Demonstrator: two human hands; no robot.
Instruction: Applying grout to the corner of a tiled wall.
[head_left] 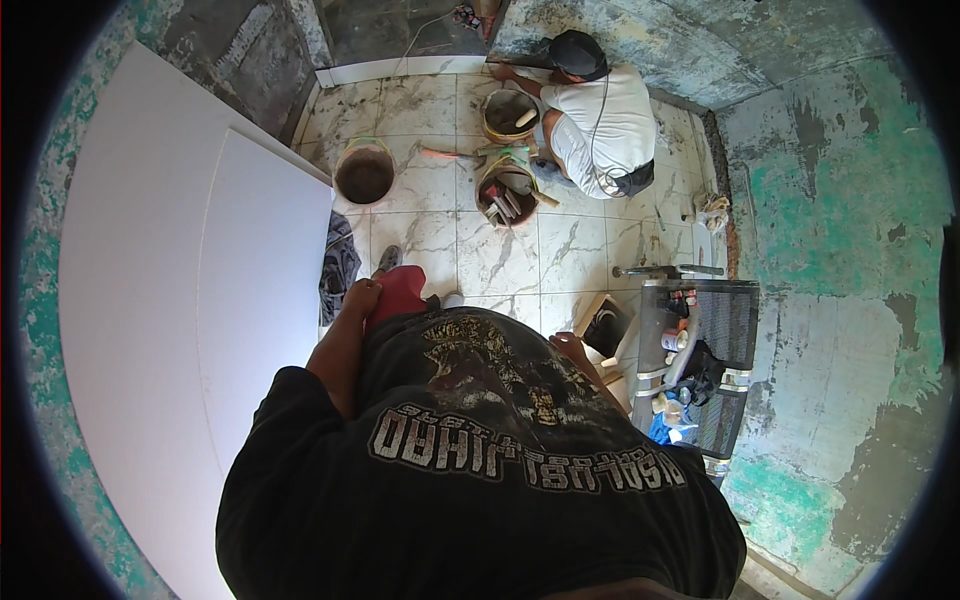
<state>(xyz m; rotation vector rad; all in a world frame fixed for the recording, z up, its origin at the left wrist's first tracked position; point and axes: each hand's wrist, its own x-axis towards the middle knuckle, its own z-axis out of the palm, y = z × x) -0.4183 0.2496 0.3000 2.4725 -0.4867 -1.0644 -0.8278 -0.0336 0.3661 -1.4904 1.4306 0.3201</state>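
My left hand [364,297] is at the left of my body, its fingers curled against smooth red material [400,290]. Whether it grips that material or only rests on it is hard to see. My right hand [570,348] hangs low beside my dark printed shirt [500,400], its fingers small and partly hidden. Nearest to it is an open wooden box or frame [607,325] with a dark inside. Ahead of my feet, a bucket [507,222] holds several hand tools. A second bucket [365,202] contains dark grey material.
A co-worker in a white shirt [615,120] crouches at the far wall beside another bucket [489,125]. Marbled tiles [500,255] cover the floor. A large white panel [150,250] stands at left. At right, a black mesh bench [725,320] carries bottles and bags.
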